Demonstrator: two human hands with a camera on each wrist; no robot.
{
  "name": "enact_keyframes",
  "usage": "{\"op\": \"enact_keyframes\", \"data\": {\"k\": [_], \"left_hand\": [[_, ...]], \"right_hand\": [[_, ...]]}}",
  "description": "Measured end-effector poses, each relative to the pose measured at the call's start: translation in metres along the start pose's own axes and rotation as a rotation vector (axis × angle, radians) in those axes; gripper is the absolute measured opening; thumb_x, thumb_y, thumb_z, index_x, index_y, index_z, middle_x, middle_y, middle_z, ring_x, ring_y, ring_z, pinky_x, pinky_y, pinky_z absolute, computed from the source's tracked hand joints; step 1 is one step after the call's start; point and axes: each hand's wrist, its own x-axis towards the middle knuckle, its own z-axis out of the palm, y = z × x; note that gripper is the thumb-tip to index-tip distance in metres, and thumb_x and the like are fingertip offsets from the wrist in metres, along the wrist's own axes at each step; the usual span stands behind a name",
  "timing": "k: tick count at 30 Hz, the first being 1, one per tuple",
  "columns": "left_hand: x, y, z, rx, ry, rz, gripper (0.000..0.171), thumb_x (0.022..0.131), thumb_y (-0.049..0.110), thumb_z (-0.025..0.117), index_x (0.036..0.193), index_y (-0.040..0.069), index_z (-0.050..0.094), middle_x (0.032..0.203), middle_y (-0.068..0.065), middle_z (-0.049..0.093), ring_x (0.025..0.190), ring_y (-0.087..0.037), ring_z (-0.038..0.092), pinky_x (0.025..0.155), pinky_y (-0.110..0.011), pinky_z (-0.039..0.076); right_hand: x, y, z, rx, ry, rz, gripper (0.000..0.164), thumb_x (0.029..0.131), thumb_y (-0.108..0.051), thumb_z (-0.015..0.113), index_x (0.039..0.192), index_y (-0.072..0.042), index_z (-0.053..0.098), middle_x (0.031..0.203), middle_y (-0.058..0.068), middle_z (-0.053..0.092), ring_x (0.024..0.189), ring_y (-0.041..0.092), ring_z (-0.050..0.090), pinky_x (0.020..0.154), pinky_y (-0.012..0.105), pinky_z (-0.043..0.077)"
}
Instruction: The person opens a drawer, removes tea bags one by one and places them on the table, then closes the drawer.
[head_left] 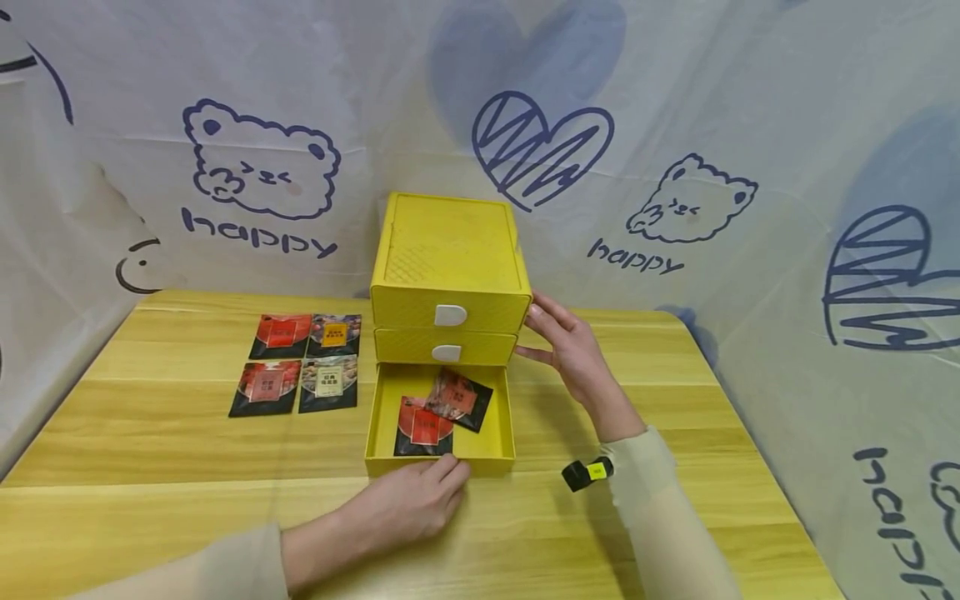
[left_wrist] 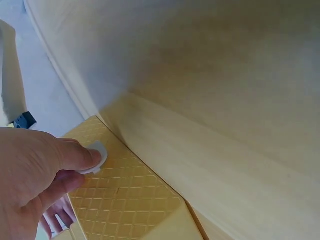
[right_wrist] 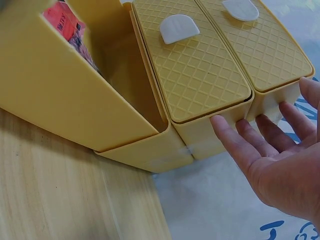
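Observation:
A yellow cabinet (head_left: 453, 242) with stacked drawers stands on the table, its bottom drawer (head_left: 491, 467) pulled out. Two overlapping packets lie inside: one red and black (head_left: 424, 429), the other darker with a red label (head_left: 461, 400). My left hand (head_left: 412, 502) is at the drawer's front and pinches its white tab handle (left_wrist: 102, 149) between thumb and fingers. At the cabinet's right side, my right hand (head_left: 576, 357) rests extended fingertips against the side wall. White tabs of the upper drawer (right_wrist: 241, 9) and middle drawer (right_wrist: 179, 28) show in the right wrist view; both drawers are closed.
Several packets lie in a two-by-two group left of the cabinet, among them a red one (head_left: 281, 335) and a pale-labelled one (head_left: 328, 383). A white cloth (head_left: 420, 100) with bear and heart drawings hangs behind the wooden table (head_left: 150, 467). A black band (head_left: 588, 473) is on the right wrist.

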Motion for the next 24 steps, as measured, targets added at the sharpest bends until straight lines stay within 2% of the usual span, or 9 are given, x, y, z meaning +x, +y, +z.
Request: {"op": "enact_keyframes", "data": {"k": [7,13,20,24], "left_hand": [[-0.002,0.005,-0.008,-0.001,-0.012,0.016,0.050,0.087,-0.004,0.014,0.095,0.006,0.062,0.093,-0.008,0.049,0.080,-0.016,0.045,0.054,-0.017,0.047],[-0.004,0.008,-0.010,-0.014,0.014,0.007,0.043,0.086,-0.002,0.020,0.093,0.006,0.062,0.093,-0.008,0.048,0.079,-0.016,0.045,0.054,-0.017,0.047],[-0.005,0.008,-0.010,-0.010,0.001,0.042,0.041,0.090,0.004,0.023,0.101,0.006,0.062,0.103,-0.009,0.052,0.090,-0.019,0.048,0.071,-0.022,0.050],[-0.004,0.005,-0.015,-0.059,0.041,0.035,0.040,0.094,0.009,0.022,0.103,0.008,0.061,0.106,-0.008,0.054,0.093,-0.020,0.048,0.074,-0.027,0.049]], "right_hand": [[0.000,-0.001,0.001,-0.012,0.008,0.003,0.053,0.086,-0.038,0.058,0.134,-0.022,0.044,0.138,0.003,0.039,0.116,0.019,0.043,0.086,0.053,0.045],[0.000,0.000,0.000,-0.005,0.007,0.002,0.051,0.087,-0.038,0.058,0.134,-0.023,0.044,0.138,0.003,0.039,0.116,0.019,0.043,0.086,0.054,0.044],[-0.001,0.000,0.001,-0.007,0.002,0.005,0.051,0.087,-0.037,0.058,0.135,-0.022,0.043,0.139,0.003,0.038,0.117,0.021,0.042,0.085,0.052,0.045],[-0.001,-0.001,0.001,-0.005,0.002,0.004,0.052,0.087,-0.037,0.058,0.135,-0.022,0.043,0.139,0.004,0.038,0.118,0.021,0.041,0.086,0.053,0.045]]}}
